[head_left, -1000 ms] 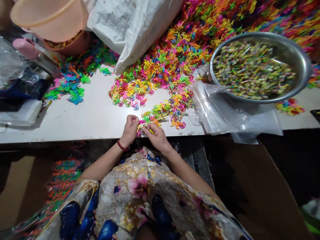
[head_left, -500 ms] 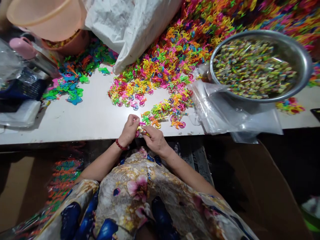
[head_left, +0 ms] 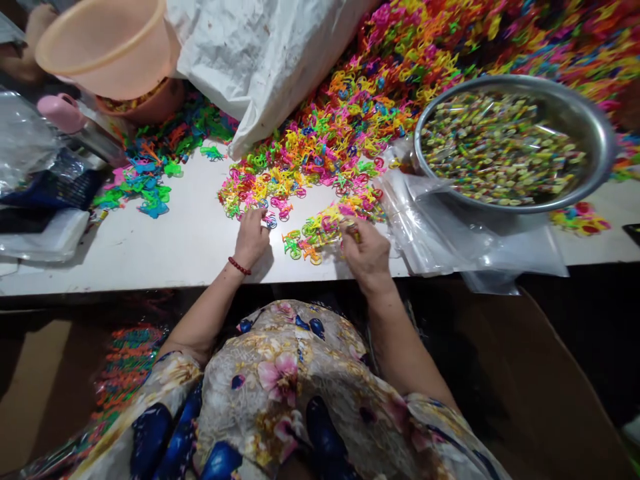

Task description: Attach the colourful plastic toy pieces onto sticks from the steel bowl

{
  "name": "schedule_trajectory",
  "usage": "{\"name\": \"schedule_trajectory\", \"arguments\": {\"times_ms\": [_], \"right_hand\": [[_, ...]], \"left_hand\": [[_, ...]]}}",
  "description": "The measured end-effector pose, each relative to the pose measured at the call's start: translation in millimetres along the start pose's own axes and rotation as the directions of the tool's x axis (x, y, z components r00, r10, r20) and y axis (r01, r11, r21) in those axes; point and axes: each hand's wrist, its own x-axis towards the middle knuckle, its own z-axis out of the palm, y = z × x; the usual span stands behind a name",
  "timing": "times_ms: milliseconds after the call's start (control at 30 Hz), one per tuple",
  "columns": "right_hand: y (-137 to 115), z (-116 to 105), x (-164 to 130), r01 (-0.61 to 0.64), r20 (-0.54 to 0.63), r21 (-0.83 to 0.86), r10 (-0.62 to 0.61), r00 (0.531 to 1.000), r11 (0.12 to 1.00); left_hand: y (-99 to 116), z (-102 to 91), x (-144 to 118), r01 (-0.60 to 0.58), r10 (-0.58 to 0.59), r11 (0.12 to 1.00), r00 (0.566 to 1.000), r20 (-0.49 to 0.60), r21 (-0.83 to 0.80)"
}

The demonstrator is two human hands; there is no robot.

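Note:
My left hand (head_left: 253, 239) has its fingertips at the front edge of a heap of small plastic toy bicycles (head_left: 280, 180). Its fingers are bent together, and what they hold, if anything, is hidden. A blue toy bicycle (head_left: 271, 220) lies right beside them. My right hand (head_left: 369, 252) is closed in a grip over the right end of a smaller toy pile (head_left: 320, 227). Part of a small, yellowish wrapped tube (head_left: 353, 231) shows between its thumb and fingers. Green and orange toy bicycles (head_left: 311, 252) lie on the white table between my hands.
A steel bowl (head_left: 515, 208) full of small wrapped tubes stands at right, with clear plastic bags (head_left: 430, 243) before it. A white sack (head_left: 240, 60) rests behind the heap. At left are peach tubs (head_left: 105, 60), a pink-topped bottle (head_left: 63, 113) and green and blue plastic pieces (head_left: 150, 193).
My hands were together at the table edge, on a pink toy and a wrapped tube. They have parted: the left moved forward to the heap, the right to the smaller pile.

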Motion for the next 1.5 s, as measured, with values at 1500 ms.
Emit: {"name": "schedule_trajectory", "arguments": {"times_ms": [1500], "right_hand": [[-62.9, 56.2, -45.8, -0.208, 0.302, 0.477, 0.063, 0.951, 0.854]], "left_hand": [[8.8, -6.5, -61.6, 0.444, -0.256, 0.534, 0.896, 0.363, -0.719]]}}
